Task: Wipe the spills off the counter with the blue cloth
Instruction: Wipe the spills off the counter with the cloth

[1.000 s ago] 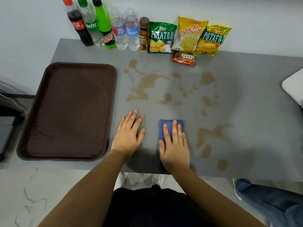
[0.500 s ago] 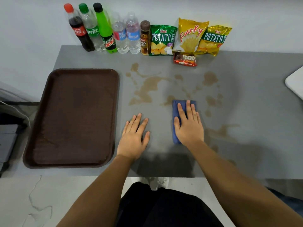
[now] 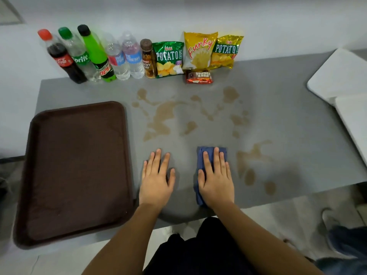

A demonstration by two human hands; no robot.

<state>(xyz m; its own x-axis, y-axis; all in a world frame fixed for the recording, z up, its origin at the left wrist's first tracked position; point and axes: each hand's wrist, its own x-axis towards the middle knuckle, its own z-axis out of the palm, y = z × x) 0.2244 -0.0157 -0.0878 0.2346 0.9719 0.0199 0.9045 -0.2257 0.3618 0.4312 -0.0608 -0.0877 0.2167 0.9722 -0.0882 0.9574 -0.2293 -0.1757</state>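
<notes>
A folded blue cloth (image 3: 202,155) lies on the grey counter (image 3: 288,128) near its front edge. My right hand (image 3: 215,179) presses flat on top of it, fingers spread, covering most of it. To its left, my left hand (image 3: 156,179) rests palm down on the bare counter, holding nothing. Brown spills (image 3: 162,118) spread over the counter beyond both hands. More brown puddles (image 3: 252,161) lie just right of the cloth, apart from it.
A large brown tray (image 3: 77,167) fills the counter's left side. Several bottles (image 3: 95,56) and snack bags (image 3: 198,52) line the back wall, with a small red packet (image 3: 199,77) in front. White boards (image 3: 341,80) sit at the right. A shoe (image 3: 329,217) shows on the floor.
My right hand pushed the cloth away into the spills, then drew it back toward the front edge. The left hand stayed flat in place.
</notes>
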